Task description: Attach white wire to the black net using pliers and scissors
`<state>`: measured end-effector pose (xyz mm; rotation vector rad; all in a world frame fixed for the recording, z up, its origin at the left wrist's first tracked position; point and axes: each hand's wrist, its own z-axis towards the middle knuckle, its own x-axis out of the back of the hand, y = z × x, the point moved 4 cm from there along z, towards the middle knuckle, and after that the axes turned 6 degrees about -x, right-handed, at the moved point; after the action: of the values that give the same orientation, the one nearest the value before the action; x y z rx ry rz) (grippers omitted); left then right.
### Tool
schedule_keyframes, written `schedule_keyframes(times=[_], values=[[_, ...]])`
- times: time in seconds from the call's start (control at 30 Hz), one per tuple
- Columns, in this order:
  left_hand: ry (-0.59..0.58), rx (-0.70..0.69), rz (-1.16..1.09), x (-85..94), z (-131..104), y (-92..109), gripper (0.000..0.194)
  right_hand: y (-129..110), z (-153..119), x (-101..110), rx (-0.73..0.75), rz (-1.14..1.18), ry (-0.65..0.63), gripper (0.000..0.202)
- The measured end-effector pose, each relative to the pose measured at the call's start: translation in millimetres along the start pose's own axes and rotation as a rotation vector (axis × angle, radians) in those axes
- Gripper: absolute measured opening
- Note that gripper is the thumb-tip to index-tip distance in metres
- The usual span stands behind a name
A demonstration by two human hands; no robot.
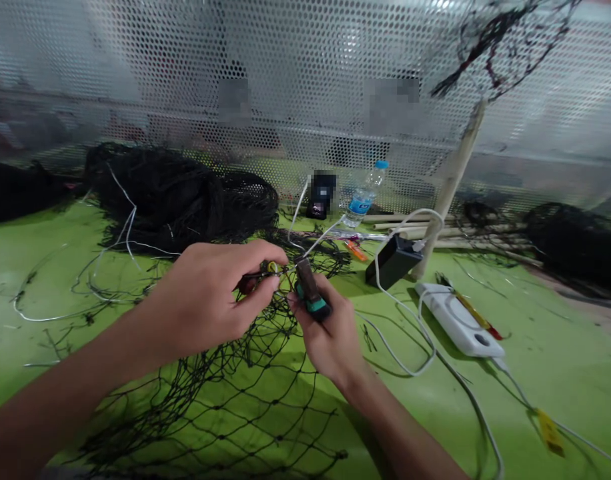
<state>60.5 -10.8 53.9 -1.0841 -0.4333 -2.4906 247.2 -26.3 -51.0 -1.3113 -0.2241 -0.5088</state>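
My left hand (pixel 210 290) is closed in a pinch, with a small dark piece with a yellow ring (pixel 271 267) at its fingertips; I cannot make out its kind. Close beside it, my right hand (pixel 333 333) is wrapped around a short tool with a dark, flat upper part and a teal-and-black body (pixel 313 293). Dark strands run between the two hands. Below them a black knotted net (pixel 265 403) spreads over the green surface, partly hidden by my left forearm.
A heap of black netting (pixel 170 193) lies behind on the left. Farther back stand a phone (pixel 321 195) and a water bottle (pixel 364 197). To the right are a black adapter (pixel 393 261), a white power strip (pixel 458 320), looping cables and an upright pole (pixel 453 180). A perforated sheet (pixel 295 53) forms the back.
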Motion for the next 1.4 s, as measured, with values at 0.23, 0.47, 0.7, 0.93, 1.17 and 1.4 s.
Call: schedule_keyframes(times=[0.23, 0.47, 0.7, 0.93, 1.17, 1.4], values=[[-0.006, -0.129, 0.254, 2.4, -4, 6, 0.013, -2, -2, 0, -0.059, 0.096, -0.022, 0.012], [0.016, -0.224, 0.476, 1.0, -4, 11, 0.014, 0, 2, -3, -0.114, 0.230, -0.101, 0.016], [-0.020, -0.154, 0.450, -1.4, -5, -4, 0.016, 1, 3, -6, -0.098, 0.294, -0.121, 0.019], [-0.035, -0.170, 0.489, -1.6, -7, -8, 0.019, 3, 4, -9, -0.098, 0.287, -0.142, 0.019], [-0.003, -0.181, 0.587, -1.2, -6, -5, 0.020, 6, 2, -10, -0.121, 0.323, -0.164, 0.016], [-0.009, -0.190, 0.567, -3.7, -6, -6, 0.018, 6, 2, -11, -0.137, 0.294, -0.167, 0.017]])
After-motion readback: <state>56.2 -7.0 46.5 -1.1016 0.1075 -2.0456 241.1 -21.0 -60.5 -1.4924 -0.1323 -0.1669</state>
